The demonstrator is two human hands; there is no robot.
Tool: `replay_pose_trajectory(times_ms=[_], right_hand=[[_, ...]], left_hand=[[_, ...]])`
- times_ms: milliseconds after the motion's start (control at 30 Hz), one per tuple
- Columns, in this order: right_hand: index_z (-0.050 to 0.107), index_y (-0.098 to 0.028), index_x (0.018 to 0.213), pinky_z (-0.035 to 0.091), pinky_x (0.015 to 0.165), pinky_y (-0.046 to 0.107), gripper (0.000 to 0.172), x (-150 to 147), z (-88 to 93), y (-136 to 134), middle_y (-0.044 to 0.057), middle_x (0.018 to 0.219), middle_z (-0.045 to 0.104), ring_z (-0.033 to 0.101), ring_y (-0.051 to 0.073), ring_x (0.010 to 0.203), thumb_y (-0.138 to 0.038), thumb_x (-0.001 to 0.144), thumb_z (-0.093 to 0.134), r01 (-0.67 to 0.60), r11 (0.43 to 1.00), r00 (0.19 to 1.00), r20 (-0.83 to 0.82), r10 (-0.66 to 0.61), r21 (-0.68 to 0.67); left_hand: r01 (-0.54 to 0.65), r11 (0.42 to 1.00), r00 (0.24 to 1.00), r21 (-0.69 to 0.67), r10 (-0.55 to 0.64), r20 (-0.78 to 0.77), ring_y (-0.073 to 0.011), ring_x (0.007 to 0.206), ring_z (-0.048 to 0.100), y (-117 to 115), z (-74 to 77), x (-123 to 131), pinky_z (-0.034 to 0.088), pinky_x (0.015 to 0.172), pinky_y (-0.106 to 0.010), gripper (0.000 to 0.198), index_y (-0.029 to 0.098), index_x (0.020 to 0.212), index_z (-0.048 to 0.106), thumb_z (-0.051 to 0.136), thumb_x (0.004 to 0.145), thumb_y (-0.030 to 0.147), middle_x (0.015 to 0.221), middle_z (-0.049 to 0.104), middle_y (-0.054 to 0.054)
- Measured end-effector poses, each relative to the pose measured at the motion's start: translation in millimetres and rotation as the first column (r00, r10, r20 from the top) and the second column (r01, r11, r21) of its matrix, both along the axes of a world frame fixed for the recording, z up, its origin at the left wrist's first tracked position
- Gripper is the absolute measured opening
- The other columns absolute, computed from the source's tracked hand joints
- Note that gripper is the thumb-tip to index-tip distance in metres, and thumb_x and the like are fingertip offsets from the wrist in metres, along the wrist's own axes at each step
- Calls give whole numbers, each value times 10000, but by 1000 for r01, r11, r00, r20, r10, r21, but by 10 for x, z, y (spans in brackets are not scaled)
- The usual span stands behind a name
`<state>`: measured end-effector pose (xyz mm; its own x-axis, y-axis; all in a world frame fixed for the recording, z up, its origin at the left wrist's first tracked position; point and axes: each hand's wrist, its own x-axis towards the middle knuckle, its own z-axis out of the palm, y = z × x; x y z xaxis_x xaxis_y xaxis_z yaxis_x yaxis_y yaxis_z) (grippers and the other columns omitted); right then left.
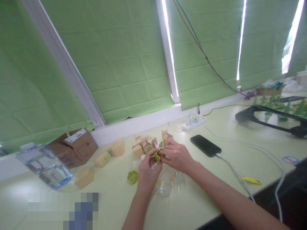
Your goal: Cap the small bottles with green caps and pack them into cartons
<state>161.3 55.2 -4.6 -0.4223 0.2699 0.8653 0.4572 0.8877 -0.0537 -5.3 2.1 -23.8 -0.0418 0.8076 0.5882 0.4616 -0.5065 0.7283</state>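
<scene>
Between my two hands is a small yellow-green plastic piece (157, 155) with curved lobes; its exact kind I cannot make out. My left hand (148, 172) grips it from the left with thumb and fingers. From the right, the fingertips of my right hand (179, 157) pinch the same piece. Close to my left hand lies a green cup-like part (132, 176). Below the hands, clear plastic cups (164, 185) rest on the table. Just behind them stand several small open tan cardboard boxes (137, 150), partly hidden by my fingers.
At left are a big clear water bottle (49, 167), a brown carton (81, 145) and more small tan boxes (84, 177). To the right lie a black phone (205, 145) on a white cable, a power strip (194, 122) and a black curved frame (271, 119).
</scene>
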Motion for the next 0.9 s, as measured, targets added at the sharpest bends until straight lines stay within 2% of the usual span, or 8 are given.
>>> replay_pose_trajectory(times_ms=[300, 433, 633, 733, 900], right_hand=[[722, -219, 970, 466, 704, 264, 115, -28, 14, -42, 34, 715, 713, 573, 198, 840, -266, 913, 633, 49, 999, 998, -33, -49, -3], [723, -235, 898, 468, 736, 271, 83, 5, 49, -40, 28, 731, 705, 558, 190, 829, -261, 907, 645, 32, 999, 999, -39, -31, 22], [728, -215, 822, 472, 738, 275, 120, 13, 56, -36, 30, 730, 703, 556, 182, 806, -290, 892, 666, -5, 999, 995, -103, 10, 54], [728, -209, 827, 474, 720, 276, 124, -2, 46, -54, 26, 744, 718, 559, 178, 787, -280, 899, 656, -27, 998, 994, -105, 33, 55], [731, -206, 850, 483, 743, 291, 159, -3, 26, -65, 36, 781, 734, 579, 181, 795, -312, 919, 635, -31, 999, 994, -105, 32, 15]], left_hand=[[-79, 994, 996, 72, 75, 46, -181, 949, 718, 37, -53, -14, 589, 912, -362, 389, 197, 1136, 593, 707, 764, 188, 1082, 687, -66], [-108, 991, 993, 80, 105, 45, -189, 943, 726, 26, -51, 15, 590, 910, -381, 392, 191, 1130, 579, 719, 764, 212, 1111, 697, -83], [-170, 979, 984, 110, 162, 79, -202, 900, 739, 26, -75, 23, 615, 833, -366, 408, 182, 1101, 547, 742, 747, 234, 1081, 707, -93], [-153, 976, 986, 155, 141, 89, -210, 926, 733, 27, -95, 35, 607, 857, -378, 385, 180, 1080, 544, 739, 752, 231, 1087, 698, -99], [-48, 981, 991, 190, 22, 135, -234, 1048, 701, 19, -95, 73, 588, 916, -402, 381, 188, 1063, 522, 745, 755, 215, 1192, 644, -122]])
